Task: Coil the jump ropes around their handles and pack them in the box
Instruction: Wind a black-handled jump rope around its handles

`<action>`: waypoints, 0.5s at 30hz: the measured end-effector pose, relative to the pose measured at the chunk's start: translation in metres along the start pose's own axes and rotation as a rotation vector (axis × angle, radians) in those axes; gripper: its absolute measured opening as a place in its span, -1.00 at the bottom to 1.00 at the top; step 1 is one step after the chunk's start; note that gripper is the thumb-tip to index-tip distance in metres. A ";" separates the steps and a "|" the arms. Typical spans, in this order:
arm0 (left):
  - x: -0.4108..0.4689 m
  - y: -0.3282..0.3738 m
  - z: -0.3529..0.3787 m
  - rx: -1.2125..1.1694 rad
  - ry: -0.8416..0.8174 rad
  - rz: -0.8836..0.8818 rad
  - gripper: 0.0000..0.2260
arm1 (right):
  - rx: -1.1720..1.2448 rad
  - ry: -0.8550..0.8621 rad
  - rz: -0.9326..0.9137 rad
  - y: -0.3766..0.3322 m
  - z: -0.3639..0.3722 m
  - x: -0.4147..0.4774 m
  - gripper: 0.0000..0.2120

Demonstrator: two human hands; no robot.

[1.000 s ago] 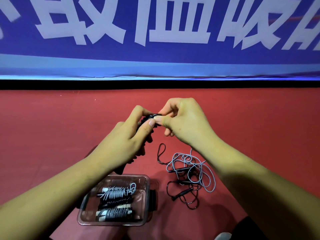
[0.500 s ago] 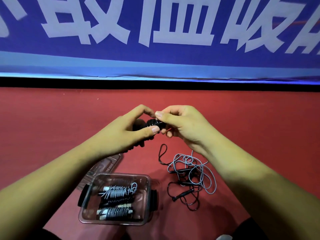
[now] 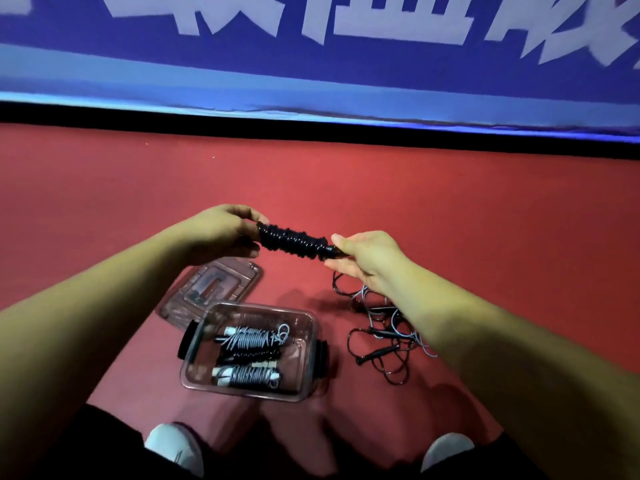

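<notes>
Box (image 3: 310, 327) holds three coiled jump ropes (image 3: 251, 355).

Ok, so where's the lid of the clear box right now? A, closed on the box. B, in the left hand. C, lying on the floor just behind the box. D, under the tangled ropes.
C: the lid lies flat on the red floor just beyond the open box, while the left hand and right hand hold the coiled black rope.

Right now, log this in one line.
left hand grips coiled black rope | right hand pinches its end | box holds coils
</notes>
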State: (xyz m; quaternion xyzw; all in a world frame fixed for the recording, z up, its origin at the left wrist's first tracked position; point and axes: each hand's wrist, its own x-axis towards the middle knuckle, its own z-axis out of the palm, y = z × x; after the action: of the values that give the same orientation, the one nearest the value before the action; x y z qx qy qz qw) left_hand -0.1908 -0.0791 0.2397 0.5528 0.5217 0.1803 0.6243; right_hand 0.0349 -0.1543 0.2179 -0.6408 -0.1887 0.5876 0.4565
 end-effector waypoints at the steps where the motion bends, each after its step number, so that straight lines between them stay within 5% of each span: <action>1: 0.006 -0.010 -0.002 0.015 -0.009 -0.042 -0.79 | 0.003 -0.001 0.038 0.009 0.003 0.007 -0.70; 8: 0.050 -0.136 -0.023 0.264 0.019 -0.387 -0.82 | -0.140 0.071 0.258 0.113 0.053 0.065 -0.76; 12: 0.074 -0.179 -0.016 0.357 0.144 -0.479 -0.86 | -0.385 0.083 0.159 0.164 0.066 0.103 -0.85; 15: 0.093 -0.222 -0.007 0.392 0.129 -0.453 -0.84 | -0.597 0.079 0.118 0.197 0.069 0.133 -0.73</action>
State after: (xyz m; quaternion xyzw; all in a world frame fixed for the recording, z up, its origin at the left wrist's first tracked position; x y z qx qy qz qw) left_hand -0.2383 -0.0727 0.0033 0.5198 0.6950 -0.0328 0.4957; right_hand -0.0550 -0.1265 -0.0114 -0.7788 -0.2975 0.5065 0.2201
